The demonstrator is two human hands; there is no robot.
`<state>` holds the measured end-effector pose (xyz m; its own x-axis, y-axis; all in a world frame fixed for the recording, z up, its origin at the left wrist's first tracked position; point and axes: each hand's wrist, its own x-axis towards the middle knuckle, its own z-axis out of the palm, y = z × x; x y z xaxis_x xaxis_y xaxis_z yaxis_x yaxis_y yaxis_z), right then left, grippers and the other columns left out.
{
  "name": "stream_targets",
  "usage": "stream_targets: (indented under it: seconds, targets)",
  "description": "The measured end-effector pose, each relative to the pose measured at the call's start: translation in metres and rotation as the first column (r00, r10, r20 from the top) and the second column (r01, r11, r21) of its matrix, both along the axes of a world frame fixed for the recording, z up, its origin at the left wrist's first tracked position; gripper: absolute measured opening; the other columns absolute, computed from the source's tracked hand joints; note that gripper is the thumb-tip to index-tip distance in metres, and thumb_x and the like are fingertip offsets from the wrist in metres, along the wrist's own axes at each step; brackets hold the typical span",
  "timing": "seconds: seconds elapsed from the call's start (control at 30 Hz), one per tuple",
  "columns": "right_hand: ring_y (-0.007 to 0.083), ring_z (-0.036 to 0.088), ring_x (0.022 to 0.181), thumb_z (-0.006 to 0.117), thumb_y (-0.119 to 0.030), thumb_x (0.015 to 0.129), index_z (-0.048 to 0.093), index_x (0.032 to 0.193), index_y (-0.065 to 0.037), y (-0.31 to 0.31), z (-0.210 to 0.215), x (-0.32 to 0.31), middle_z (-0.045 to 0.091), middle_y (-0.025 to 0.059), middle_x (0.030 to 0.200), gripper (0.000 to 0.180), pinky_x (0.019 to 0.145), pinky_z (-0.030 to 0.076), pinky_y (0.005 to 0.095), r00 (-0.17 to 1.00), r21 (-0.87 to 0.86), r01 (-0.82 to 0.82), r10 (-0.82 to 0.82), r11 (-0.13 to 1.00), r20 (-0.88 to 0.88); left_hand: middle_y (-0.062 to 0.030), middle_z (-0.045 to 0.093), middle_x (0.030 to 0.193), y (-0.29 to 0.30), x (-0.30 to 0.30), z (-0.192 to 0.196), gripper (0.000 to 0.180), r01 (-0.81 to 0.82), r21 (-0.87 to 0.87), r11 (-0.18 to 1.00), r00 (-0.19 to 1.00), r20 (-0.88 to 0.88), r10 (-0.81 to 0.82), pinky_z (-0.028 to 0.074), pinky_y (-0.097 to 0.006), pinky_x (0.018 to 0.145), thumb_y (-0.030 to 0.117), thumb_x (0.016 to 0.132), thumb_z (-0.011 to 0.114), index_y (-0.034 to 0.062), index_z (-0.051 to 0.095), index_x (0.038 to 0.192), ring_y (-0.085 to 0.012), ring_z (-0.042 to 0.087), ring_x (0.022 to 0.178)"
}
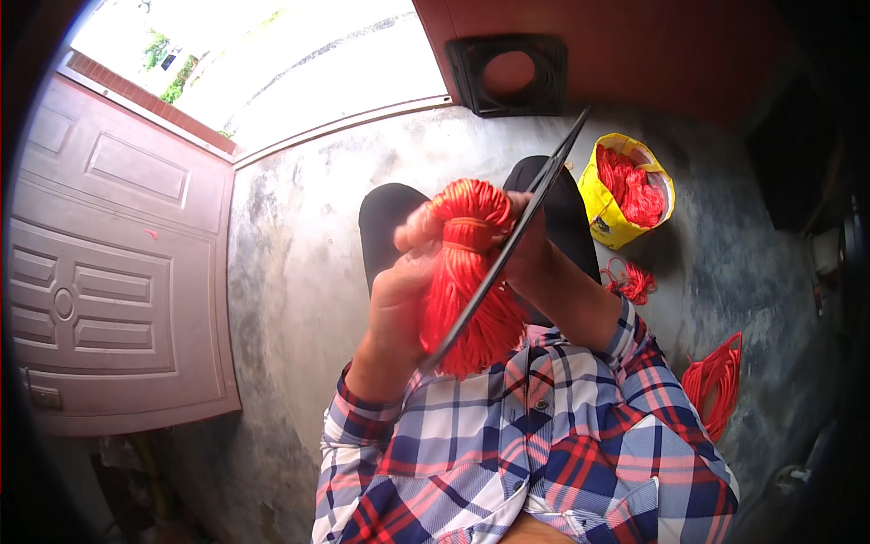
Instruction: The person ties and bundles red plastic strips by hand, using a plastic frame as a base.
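A thick red cord tassel (471,308) hangs in front of my lap, its looped top bound by a red band below. My left hand (404,272) grips its left side, the fingers slightly blurred and bent toward the binding. On the other side my right hand (526,249) is closed at the tassel's upper edge, partly hidden. A long, thin dark strip (497,267) slants across the tassel and my right hand, tapering to a point at its upper end. Whether my right hand holds this strip I cannot tell.
A yellow bag (605,214) full of red cord bundles stands on the concrete floor to the right. Near it lie a small red bundle (634,283) and a larger red cord coil (716,385). A black frame (462,74) leans ahead; a panelled door (118,272) stands left.
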<state>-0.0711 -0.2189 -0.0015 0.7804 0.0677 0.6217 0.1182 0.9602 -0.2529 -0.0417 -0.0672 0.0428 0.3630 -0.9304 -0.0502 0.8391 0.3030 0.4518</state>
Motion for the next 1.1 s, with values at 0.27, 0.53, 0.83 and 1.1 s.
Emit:
stream_targets:
  seconds: [0.27,0.53,0.83,1.1]
  targets:
    - [0.0383,0.060,0.109,0.047,-0.027,0.100,0.055,0.116,0.008,0.011,0.013,0.012,0.062,0.0250,0.114,0.039,0.096,0.049,0.0470,0.991,0.010,0.123,-0.124,0.992,0.046,-0.0197,0.057,0.127,-0.001,-0.002,-0.022,0.045,-0.192,-0.275,0.942,0.981,-0.043,0.187,0.047,-0.043,0.099,0.026,0.097,0.047,-0.0036,0.046,0.130,-0.0271,0.060,0.112]
    - [0.0344,0.062,0.105,0.039,-0.035,0.100,0.056,0.111,0.001,-0.040,-0.043,0.043,0.062,0.0222,0.111,0.041,0.094,0.049,0.0517,0.842,-0.082,0.329,-0.331,0.941,-0.427,-0.0195,0.058,0.099,0.021,0.020,-0.009,0.088,-0.038,-0.004,0.999,0.929,0.368,0.037,0.044,-0.026,0.046,0.073,0.087,0.042,-0.0024,0.044,0.134,-0.0175,0.051,0.058]
    - [0.0169,0.060,0.070,0.050,-0.036,0.097,0.048,0.109,-0.007,-0.043,0.009,-0.004,0.060,0.0053,0.082,0.032,0.093,0.043,0.0365,0.995,0.299,-0.013,0.042,0.954,-0.090,-0.0133,0.052,0.087,0.028,0.046,-0.015,0.051,-0.177,0.051,0.983,0.906,0.398,0.143,0.036,-0.021,0.040,0.020,0.097,0.054,0.0042,0.039,0.142,-0.0103,0.043,0.051]
    - [0.0162,0.054,0.053,0.036,-0.051,0.100,0.053,0.101,-0.003,-0.061,-0.005,-0.008,0.055,0.0043,0.068,0.051,0.070,0.048,0.0371,0.931,0.195,0.181,-0.104,0.964,-0.350,-0.0106,0.053,0.085,0.038,0.047,-0.019,0.057,-0.304,0.082,0.949,0.888,0.385,0.251,0.031,-0.019,0.038,0.012,0.096,0.055,0.0058,0.031,0.148,-0.0075,0.040,0.049]
